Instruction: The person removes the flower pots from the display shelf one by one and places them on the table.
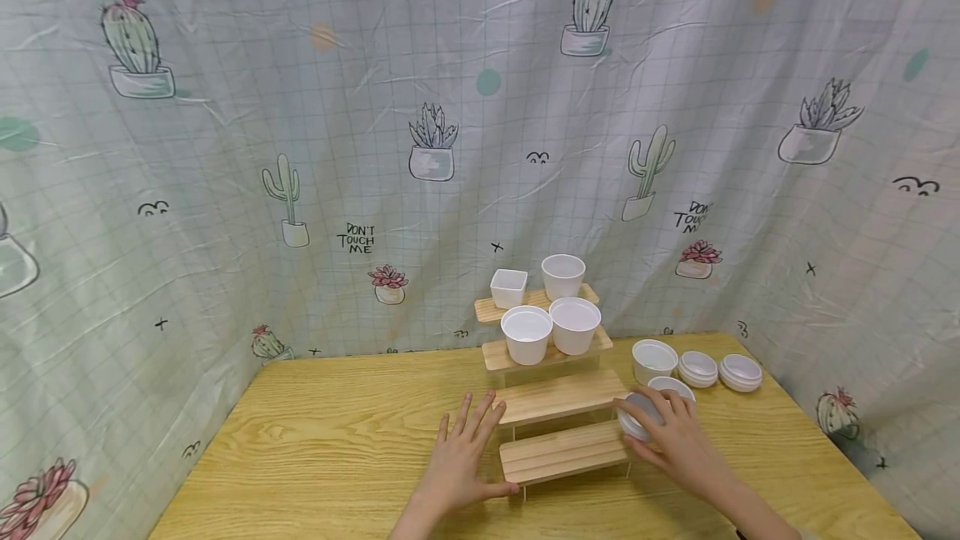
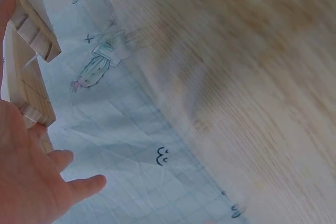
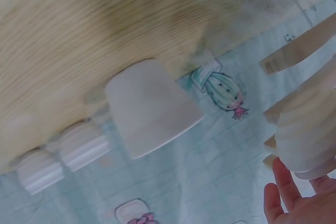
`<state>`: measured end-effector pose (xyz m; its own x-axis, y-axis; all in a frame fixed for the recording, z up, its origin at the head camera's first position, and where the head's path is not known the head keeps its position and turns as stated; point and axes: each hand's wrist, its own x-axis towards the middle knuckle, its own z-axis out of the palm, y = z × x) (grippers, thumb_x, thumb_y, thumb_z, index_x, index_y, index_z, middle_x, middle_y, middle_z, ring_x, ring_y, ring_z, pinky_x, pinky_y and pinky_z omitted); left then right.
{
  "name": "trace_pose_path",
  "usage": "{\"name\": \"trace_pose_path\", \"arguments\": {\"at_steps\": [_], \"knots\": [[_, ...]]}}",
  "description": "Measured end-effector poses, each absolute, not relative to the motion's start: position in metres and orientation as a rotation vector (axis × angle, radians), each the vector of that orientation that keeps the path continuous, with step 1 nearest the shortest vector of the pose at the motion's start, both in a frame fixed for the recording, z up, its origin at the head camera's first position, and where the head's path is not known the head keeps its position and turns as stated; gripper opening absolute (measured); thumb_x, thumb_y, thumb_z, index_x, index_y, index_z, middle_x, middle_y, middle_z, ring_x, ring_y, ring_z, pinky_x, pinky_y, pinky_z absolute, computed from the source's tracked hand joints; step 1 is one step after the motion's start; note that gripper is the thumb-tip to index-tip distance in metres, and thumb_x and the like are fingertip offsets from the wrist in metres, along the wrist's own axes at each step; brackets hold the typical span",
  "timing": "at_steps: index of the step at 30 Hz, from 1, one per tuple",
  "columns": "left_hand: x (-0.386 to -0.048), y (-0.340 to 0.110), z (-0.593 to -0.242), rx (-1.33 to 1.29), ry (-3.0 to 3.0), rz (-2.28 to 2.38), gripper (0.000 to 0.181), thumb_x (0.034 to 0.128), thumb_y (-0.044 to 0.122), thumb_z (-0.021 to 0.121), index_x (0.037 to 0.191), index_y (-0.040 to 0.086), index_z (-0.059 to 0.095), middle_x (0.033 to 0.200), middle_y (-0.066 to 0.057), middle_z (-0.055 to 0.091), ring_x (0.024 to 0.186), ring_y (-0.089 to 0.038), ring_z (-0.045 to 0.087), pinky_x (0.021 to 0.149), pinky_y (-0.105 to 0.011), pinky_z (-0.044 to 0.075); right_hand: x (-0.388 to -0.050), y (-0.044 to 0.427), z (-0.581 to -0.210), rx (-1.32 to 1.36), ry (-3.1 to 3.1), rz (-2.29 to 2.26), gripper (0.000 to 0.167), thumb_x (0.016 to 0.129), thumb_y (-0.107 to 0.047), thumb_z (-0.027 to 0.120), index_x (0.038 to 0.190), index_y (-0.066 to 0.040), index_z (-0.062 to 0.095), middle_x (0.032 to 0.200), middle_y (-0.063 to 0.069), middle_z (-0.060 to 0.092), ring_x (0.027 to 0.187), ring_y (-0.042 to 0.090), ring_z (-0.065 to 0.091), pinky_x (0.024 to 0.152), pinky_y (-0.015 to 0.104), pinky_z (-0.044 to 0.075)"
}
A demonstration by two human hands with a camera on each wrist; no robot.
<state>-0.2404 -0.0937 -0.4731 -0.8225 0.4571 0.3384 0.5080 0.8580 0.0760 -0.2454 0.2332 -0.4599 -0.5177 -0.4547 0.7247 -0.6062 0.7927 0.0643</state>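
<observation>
A four-tier wooden display stand (image 1: 558,397) rises on clear supports in the middle of the head view. My left hand (image 1: 456,461) is at its left side with spread, straight fingers; the thumb reaches the lowest tier's front corner. At the stand's right end my right hand (image 1: 681,442) holds a white pot (image 1: 634,425) between thumb and fingers. Ridges show on that pot in the right wrist view. Two round white pots (image 1: 527,335) stand on the second tier from the top. The top tier carries a square white pot (image 1: 508,288) and a round one (image 1: 563,276).
Right of the stand, a white pot (image 1: 654,360) and two low ridged pots (image 1: 741,372) stand on the wooden table (image 1: 337,432). Another white pot (image 1: 672,388) is partly hidden behind my right hand. A cactus-print curtain (image 1: 337,148) borders the table.
</observation>
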Motion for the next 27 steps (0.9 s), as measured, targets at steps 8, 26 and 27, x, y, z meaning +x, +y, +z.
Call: {"name": "trace_pose_path", "arguments": {"at_steps": [8,26,27], "knots": [[-0.24,-0.094,-0.474,-0.739,-2.722,-0.257,0.108,0.0596,0.071,0.06,0.144,0.022,0.015,0.152,0.001,0.01,0.135,-0.037,0.018,0.097,-0.065,0.028,-0.247,0.249,-0.462,0.744,-2.196,0.264,0.042,0.085,-0.049,0.051,0.113,-0.018,0.06,0.114,0.013,0.052,0.091,0.028,0.046,0.067,0.038,0.032],[-0.241,-0.094,-0.475,-0.743,-2.717,-0.295,0.107,0.0596,0.071,0.06,0.144,0.022,0.016,0.152,0.001,0.01,0.136,-0.037,0.018,0.096,-0.066,0.027,-0.248,0.284,-0.466,0.584,-2.249,0.253,0.067,0.086,-0.062,0.017,0.113,-0.015,0.057,0.112,0.017,0.051,0.085,0.033,0.045,0.063,0.042,0.032],[-0.241,-0.094,-0.475,-0.744,-2.718,-0.299,0.107,0.0595,0.071,0.061,0.144,0.022,0.016,0.152,0.0,0.01,0.136,-0.037,0.018,0.096,-0.066,0.027,-0.248,0.286,-0.466,0.578,-2.25,0.253,0.067,0.086,-0.062,0.018,0.113,-0.015,0.057,0.112,0.016,0.051,0.086,0.033,0.045,0.064,0.043,0.033]]}}
